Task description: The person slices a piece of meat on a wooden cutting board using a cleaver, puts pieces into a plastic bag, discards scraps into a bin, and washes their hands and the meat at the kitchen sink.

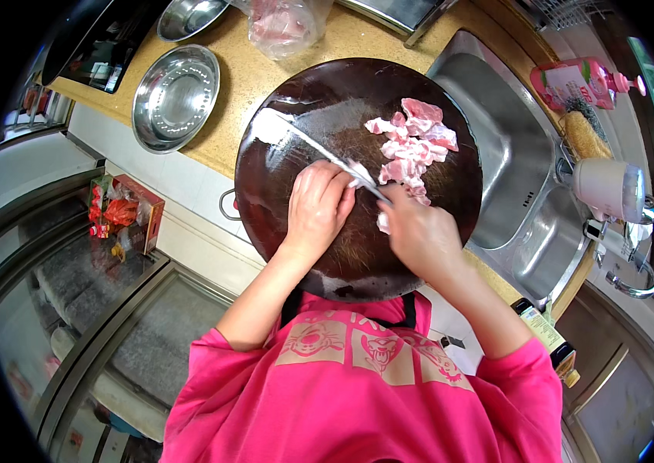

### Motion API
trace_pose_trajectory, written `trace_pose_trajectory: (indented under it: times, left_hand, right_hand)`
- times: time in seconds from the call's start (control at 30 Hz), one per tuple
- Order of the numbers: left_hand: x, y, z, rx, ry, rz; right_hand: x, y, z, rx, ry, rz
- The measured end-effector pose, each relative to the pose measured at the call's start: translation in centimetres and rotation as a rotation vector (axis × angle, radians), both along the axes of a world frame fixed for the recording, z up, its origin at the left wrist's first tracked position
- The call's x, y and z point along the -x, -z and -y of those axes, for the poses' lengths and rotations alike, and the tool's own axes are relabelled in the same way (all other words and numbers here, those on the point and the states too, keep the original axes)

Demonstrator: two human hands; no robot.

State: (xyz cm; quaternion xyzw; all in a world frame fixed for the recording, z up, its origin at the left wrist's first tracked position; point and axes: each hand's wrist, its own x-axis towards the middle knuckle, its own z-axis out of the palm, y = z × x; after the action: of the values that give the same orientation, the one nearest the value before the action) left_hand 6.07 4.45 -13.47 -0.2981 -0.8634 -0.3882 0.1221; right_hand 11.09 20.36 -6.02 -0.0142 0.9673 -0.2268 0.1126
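A round dark wooden cutting board [338, 116] lies before me. My right hand [422, 231], a little blurred, is closed around the handle of a kitchen knife [318, 147], whose blade points to the upper left over the board. My left hand [321, 197] rests on the board with bent fingers, pressing on a small piece of pale meat [360, 171] beside the blade. Cut pieces of raw pink meat [414, 147] lie in a heap on the right part of the board. Another small whitish piece [383, 223] shows at the edge of my right hand.
Left of the board stands a steel bowl [176, 98], with a second bowl [191, 17] behind it. A plastic bag of raw meat [283, 26] lies beyond the board. To the right are a steel sink [500, 144], a faucet [628, 249] and a pink pump bottle [581, 84].
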Motion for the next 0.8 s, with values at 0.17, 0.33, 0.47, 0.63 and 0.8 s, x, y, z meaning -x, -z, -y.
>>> trace_pose_trajectory:
  times: [0.17, 0.33, 0.47, 0.63, 0.8]
  left_hand:
    - [-0.2, -0.9, 0.6, -0.060, 0.025, 0.054]
    - [-0.6, -1.9, 1.5, -0.064, -0.013, 0.044]
    - [-0.1, -1.2, 1.0, -0.063, 0.013, -0.003]
    - [0.1, -0.9, 0.2, -0.035, 0.050, -0.025]
    - [0.0, -0.3, 0.4, -0.020, 0.043, -0.024]
  right_hand:
    - [-3.3, -1.6, -3.2, 0.106, 0.194, -0.135]
    - [-4.6, -4.2, -2.6, 0.113, 0.112, -0.037]
    - [-5.4, -4.0, -2.1, 0.098, 0.099, -0.017]
    - [-5.8, -3.5, -1.7, 0.080, 0.103, 0.031]
    - [-5.8, -2.9, -1.1, 0.091, 0.109, 0.073]
